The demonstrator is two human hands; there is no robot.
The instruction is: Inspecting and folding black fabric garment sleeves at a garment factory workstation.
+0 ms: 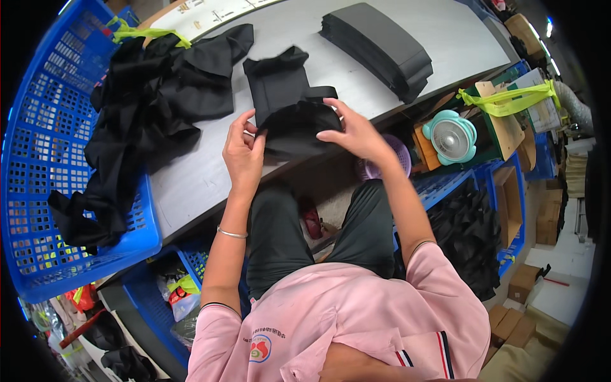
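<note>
Head view, looking down: both hands work one black fabric piece (pixel 294 121) at the near edge of the grey bench (pixel 191 178). Left hand (pixel 244 149) pinches the piece's left edge, fingers closed on the cloth. Right hand (pixel 352 130) lies over the right side, fingers curled down onto a folded strip; it looks clamped on the cloth, though the thumb is hidden. Hands are apart, with the piece spanned between them. The far part of the piece lies flat on the bench, and the near part overhangs the edge.

Judgement on doing this step well: keep the cloth taut between the two grips so the fold lies straight; line up edges before pressing; hold the bulk on the bench, not over the edge, so it does not slide off.

Nearby: loose heap of black cloth (pixel 153 95) spilling from a blue basket (pixel 38 159) at left; neat stack of folded black pieces (pixel 382 48) at far right of the bench, well apart from the hands.
</note>
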